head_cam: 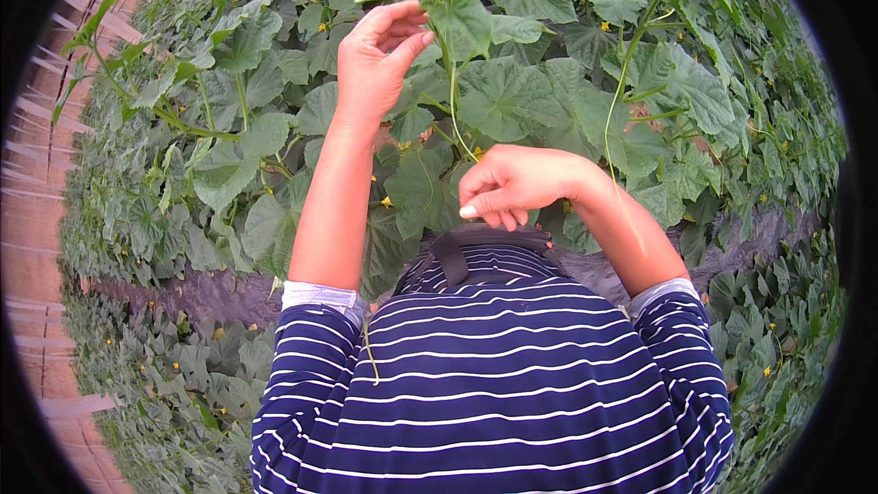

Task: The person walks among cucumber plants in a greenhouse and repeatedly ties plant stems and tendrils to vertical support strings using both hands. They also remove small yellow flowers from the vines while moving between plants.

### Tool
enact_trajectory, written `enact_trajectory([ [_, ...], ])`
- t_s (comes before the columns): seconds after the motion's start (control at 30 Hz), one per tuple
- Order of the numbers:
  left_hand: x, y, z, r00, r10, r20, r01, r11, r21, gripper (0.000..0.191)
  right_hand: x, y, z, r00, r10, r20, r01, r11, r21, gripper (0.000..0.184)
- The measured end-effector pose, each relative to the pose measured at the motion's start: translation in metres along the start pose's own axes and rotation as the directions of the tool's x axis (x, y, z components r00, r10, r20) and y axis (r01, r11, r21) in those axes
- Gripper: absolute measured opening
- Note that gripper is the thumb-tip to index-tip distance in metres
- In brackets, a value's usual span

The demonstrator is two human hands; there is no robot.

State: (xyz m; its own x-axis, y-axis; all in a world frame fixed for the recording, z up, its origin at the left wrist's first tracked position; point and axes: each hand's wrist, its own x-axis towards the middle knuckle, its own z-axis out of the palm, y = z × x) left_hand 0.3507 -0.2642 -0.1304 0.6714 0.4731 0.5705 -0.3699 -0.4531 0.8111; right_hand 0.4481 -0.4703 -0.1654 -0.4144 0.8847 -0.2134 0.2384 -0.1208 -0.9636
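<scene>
My left hand (381, 58) is raised at the upper centre, its thumb and fingertips beside a young leafy shoot tip (463, 24) of a vine that looks like cucumber; whether they pinch it is unclear. From that shoot a thin pale tendril (454, 106) hangs down to my right hand (514, 185), whose fingers are curled in front of my waist. The lower end of the tendril meets the curled fingers. A second long tendril (609, 123) droops from a vine at the right and passes over my right forearm.
Dense broad leaves (511, 99) with small yellow flowers surround both hands. Another vine shoot (199, 129) reaches out at the left. Dark plastic sheeting (199, 295) runs between two plant rows. A bare tendril (370, 350) lies against my striped shirt. Pale strips cross the ground at the far left.
</scene>
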Motion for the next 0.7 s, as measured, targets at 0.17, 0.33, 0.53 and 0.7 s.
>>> enact_trajectory([
  [0.17,-0.021,-0.002,-0.007,0.965,0.073,-0.252,-0.039,0.99,0.135,0.026,-0.004,0.066,0.011,0.802,0.531,-0.272,-0.588,0.624,-0.516,0.031],
  [0.33,-0.091,-0.028,0.001,0.94,-0.172,-0.294,0.139,0.982,-0.13,0.015,0.011,0.089,-0.001,0.921,0.227,-0.316,-0.242,0.97,-0.011,0.025],
  [0.53,-0.132,-0.117,0.018,0.849,-0.527,0.029,0.511,0.834,0.209,0.027,0.067,0.13,-0.035,0.689,0.202,-0.696,-0.067,0.974,0.217,0.032],
  [0.7,-0.125,-0.179,0.031,0.868,-0.495,-0.048,0.448,0.736,0.508,0.043,0.09,0.149,-0.048,0.533,0.418,-0.736,-0.043,0.882,0.47,0.027],
])
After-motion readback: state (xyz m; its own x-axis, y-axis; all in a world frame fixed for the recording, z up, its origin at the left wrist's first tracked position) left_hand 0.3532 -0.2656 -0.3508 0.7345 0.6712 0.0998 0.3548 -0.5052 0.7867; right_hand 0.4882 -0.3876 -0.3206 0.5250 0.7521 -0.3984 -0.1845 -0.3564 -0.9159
